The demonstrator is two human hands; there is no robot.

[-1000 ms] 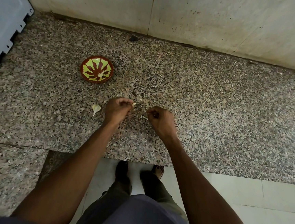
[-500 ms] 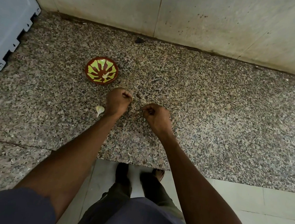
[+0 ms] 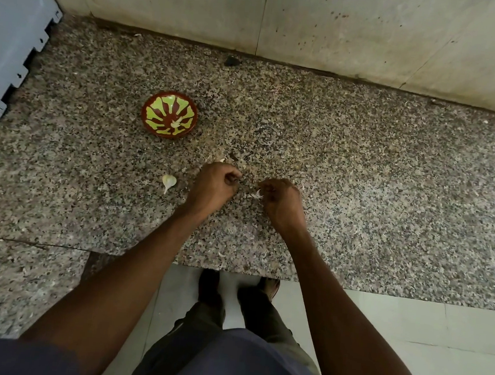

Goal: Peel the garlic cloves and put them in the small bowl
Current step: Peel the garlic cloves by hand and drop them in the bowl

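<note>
Head view, tabletop stock: 1 small bowl (image 3: 169,114), red with green pattern, toward the far left, holding 1 pale peeled clove (image 3: 176,122). 1 unpeeled garlic clove (image 3: 168,181) lies just left of your left hand (image 3: 215,186). Both hands sit near the front edge, fingers curled; your right hand (image 3: 282,204) pinches a white scrap of peel (image 3: 258,193). Left hand's contents: cannot tell.

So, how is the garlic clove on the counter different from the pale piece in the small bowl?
The garlic clove lies on bare granite left of the left hand; the pale piece lies inside the small bowl. The clove shows a tapered tail; the bowl piece looks smaller and its shape is unclear. Both are whitish and untouched.
</note>
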